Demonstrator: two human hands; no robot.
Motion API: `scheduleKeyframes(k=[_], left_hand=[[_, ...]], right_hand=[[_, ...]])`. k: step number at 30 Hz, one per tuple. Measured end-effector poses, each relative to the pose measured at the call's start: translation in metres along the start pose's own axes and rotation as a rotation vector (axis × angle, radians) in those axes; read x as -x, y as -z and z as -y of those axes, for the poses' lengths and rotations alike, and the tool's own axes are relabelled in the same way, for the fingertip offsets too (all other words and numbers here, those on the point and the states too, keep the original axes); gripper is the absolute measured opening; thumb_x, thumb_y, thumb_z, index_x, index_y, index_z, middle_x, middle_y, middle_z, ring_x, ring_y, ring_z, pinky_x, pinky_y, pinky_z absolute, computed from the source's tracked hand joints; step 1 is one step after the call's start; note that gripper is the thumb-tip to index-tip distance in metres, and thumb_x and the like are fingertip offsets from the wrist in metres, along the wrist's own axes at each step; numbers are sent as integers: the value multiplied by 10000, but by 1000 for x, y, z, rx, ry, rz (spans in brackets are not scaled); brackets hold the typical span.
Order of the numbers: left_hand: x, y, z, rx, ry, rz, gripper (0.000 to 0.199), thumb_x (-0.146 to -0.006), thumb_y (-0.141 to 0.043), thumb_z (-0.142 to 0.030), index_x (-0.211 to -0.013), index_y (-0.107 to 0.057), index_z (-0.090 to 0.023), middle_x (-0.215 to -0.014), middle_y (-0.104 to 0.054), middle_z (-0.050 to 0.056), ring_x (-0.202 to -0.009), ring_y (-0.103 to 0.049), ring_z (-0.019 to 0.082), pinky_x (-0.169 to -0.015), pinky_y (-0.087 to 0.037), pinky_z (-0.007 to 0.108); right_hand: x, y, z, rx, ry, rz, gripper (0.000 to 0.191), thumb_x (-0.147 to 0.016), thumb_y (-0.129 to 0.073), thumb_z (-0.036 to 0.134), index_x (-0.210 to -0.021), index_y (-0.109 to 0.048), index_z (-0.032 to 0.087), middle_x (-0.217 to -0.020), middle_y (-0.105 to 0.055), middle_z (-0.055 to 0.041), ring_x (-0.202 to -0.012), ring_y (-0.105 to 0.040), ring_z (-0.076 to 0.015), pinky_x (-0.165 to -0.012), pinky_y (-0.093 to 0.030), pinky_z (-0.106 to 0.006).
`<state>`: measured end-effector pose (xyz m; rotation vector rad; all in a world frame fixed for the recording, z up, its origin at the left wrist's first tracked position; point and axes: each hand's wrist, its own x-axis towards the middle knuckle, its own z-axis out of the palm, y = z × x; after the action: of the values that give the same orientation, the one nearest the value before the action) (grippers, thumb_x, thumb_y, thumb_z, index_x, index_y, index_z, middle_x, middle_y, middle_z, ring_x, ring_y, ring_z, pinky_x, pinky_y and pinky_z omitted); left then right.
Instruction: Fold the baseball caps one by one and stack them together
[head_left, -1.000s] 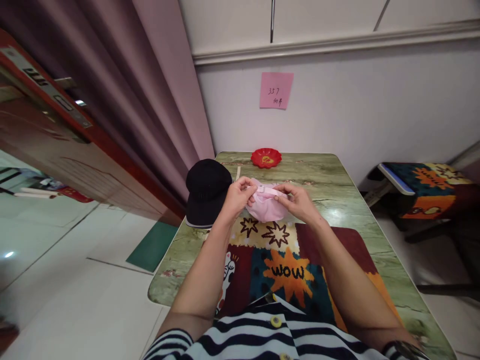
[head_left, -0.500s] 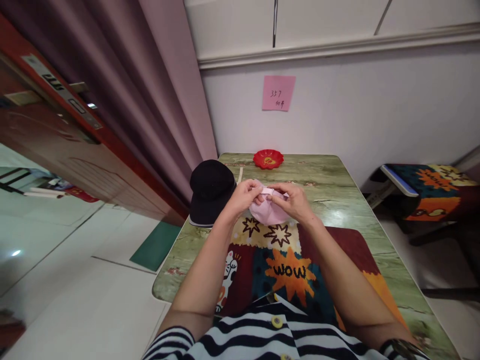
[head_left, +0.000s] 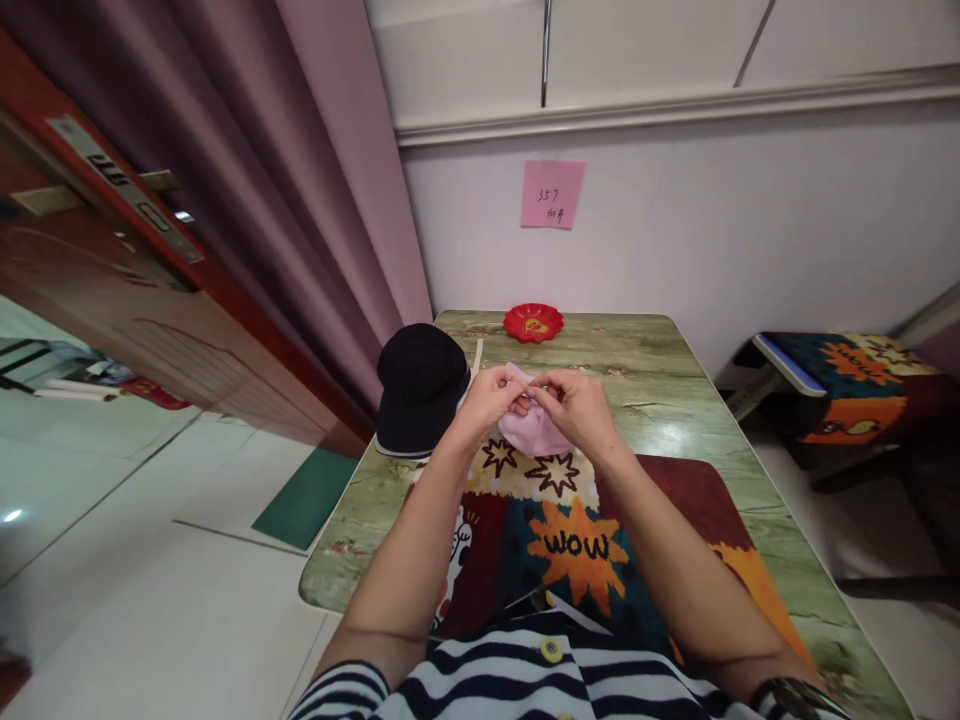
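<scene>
Left hand [head_left: 487, 398] and right hand [head_left: 581, 405], close together, each pinch a soft pale-pink fabric cap [head_left: 534, 436] near a brimmed black cloth cap [head_left: 421, 378] on the green wood-grained counter [head_left: 682, 405].

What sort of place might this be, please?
An indoor room, perhaps a home or workroom: there are a wooden door, a mauve curtain and a green wood-grain table.
</scene>
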<state>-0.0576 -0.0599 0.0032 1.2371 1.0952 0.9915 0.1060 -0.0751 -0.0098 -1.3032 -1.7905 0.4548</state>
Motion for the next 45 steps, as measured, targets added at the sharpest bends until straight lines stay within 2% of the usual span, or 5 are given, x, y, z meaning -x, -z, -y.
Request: scheduleKeyframes(k=[3, 8, 14, 29, 45], left_hand=[[4, 1, 7, 73, -19, 83, 304, -777, -781, -365, -871, -616, -128, -662, -666, 23, -593, -650, 117, -604, -529, 228], [4, -6, 23, 150, -131, 95, 539, -533, -905, -191, -1005, -648, -163, -858, -654, -9, -668, -636, 88, -663, -516, 213], [1, -21, 32, 77, -292, -27, 358, -654, -832, -249, -980, -716, -160, -791, -617, -18, -583, -545, 63, -567, -451, 192], [3, -21, 30, -77, -409, -74, 309, -777, -738, -292, -1066, -745, -182, -1057, -653, 68, -668, -596, 90, -524, -514, 198], [6, -23, 28, -122, -433, -134, 235, -796, -723, -265, -1012, -727, -170, -991, -636, 46, -673, -598, 95, -623, -547, 226]], right_hand=[[0, 2, -6, -316, -106, 41, 185, -844, -678, 388, -792, -709, 213, -622, -595, 8, -569, -521, -145, -571, -417, -281], [-1, 10, -12, -887, -350, 142, 275, -742, -795, 455, -826, -665, 228, -766, -623, 26, -638, -589, -114, -647, -550, -262], [-3, 12, -16, -1151, -463, 176, 324, -668, -868, 448, -779, -672, 216, -657, -615, 35, -610, -595, -95, -666, -576, -217], [-8, 15, -4, -1156, -512, 188, 344, -660, -874, 454, -731, -644, 208, -656, -594, 39, -602, -576, -80, -618, -584, -184], [-10, 10, -2, -1034, -486, 100, 384, -649, -869, 496, -720, -625, 208, -635, -564, 47, -533, -497, -63, -456, -469, -146]])
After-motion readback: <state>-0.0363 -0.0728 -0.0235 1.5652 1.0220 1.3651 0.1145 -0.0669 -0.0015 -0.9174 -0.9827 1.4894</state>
